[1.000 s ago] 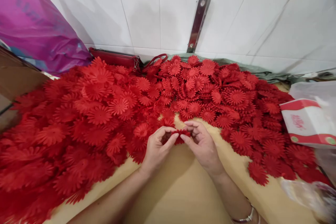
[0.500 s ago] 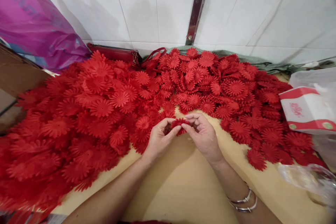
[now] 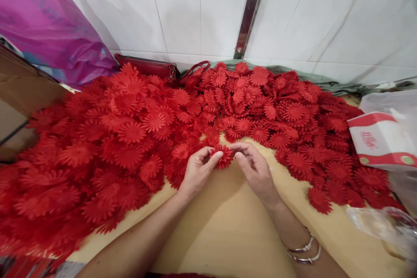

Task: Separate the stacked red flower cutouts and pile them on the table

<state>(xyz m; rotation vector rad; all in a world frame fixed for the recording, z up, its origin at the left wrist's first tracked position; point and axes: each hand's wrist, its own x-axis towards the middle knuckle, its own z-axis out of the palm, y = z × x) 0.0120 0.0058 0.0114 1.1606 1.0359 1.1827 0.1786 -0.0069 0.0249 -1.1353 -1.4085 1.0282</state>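
Red daisy-shaped flower (image 3: 225,159) is over the desk (image 3: 221,226), edge pinched by the left hand (image 3: 199,171), probably so most petals aren't covered. Right hand (image 3: 256,167)'s beside it, grip slightly parted, can't tell if touching. Flower heaps (image 3: 130,132) flank both, likely for easy reach.

Flowers (image 3: 130,132) lie heaped on table (image 3: 224,226); purse (image 3: 146,67) lies behind them, before wall (image 3: 182,17); bag (image 3: 55,30) is left, behind box (image 3: 26,84); packet (image 3: 379,141) sits right.

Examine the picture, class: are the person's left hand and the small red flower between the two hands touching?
Touching. The head view shows it: the left hand pinches the red flower, its thumb lying over the petals.
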